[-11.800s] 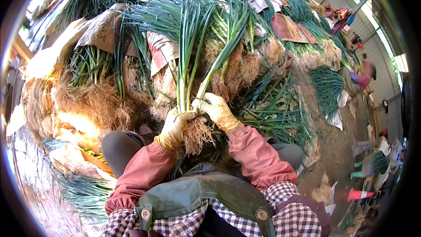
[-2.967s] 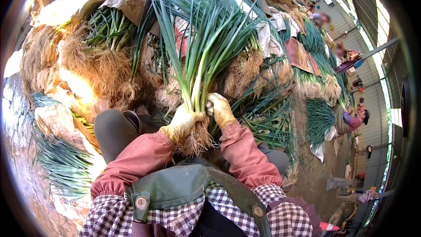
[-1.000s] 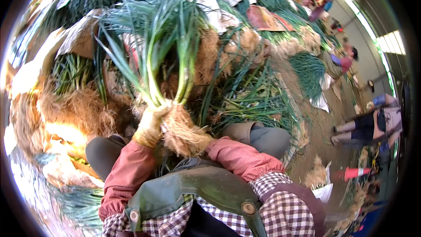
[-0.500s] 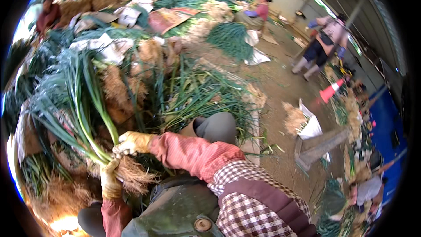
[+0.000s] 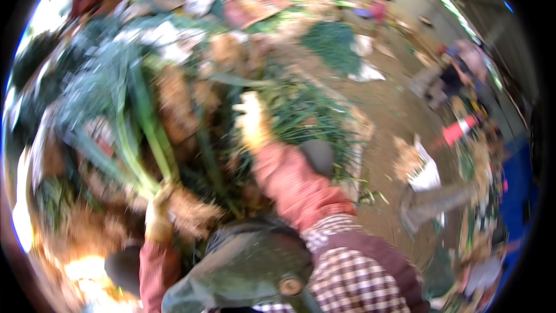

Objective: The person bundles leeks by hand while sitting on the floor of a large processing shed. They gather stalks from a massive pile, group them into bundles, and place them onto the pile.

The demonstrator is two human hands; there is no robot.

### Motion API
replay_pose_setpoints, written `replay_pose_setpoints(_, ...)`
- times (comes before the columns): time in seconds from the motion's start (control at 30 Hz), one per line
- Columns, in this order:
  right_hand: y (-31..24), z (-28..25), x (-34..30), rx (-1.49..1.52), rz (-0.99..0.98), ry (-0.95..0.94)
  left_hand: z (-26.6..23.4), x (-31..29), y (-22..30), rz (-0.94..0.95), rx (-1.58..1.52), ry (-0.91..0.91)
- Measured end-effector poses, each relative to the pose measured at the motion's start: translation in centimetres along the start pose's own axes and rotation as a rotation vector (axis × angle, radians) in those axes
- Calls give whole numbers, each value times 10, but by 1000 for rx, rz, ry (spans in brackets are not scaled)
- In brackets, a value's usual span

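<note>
In the head view I have the gloved left hand (image 5: 157, 214) closed around a bunch of green stalks (image 5: 136, 168) at the left, gripping it just above the fibrous roots (image 5: 197, 214), with the leaves fanning away from the wearer. The gloved right hand (image 5: 255, 119), apart from the bunch, shows blurred, partly spread fingers near a heap of loose leaves (image 5: 315, 110); one long leaf (image 5: 240, 80) appears just beyond them, and I cannot tell whether they touch it.
</note>
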State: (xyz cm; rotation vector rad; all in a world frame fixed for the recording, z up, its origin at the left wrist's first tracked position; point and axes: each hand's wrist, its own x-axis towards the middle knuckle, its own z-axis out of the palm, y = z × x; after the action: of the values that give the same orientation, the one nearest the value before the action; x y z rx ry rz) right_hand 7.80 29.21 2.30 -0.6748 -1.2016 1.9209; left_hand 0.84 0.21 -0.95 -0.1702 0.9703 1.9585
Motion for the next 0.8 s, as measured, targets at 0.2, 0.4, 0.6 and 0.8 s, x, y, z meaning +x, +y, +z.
replay_pose_setpoints(0.2,81,40,-81,-91,733,-775,12,-3,2,-31,-80,-153)
replay_pose_setpoints(0.4,75,67,-78,-243,622,-663,-12,-10,-2,47,-11,-75)
replay_pose_setpoints(0.6,83,77,-93,-414,495,-587,-9,-8,-11,22,9,-146)
replay_pose_setpoints(0.8,89,96,-47,253,809,-604,4,-11,-7,21,-100,-226)
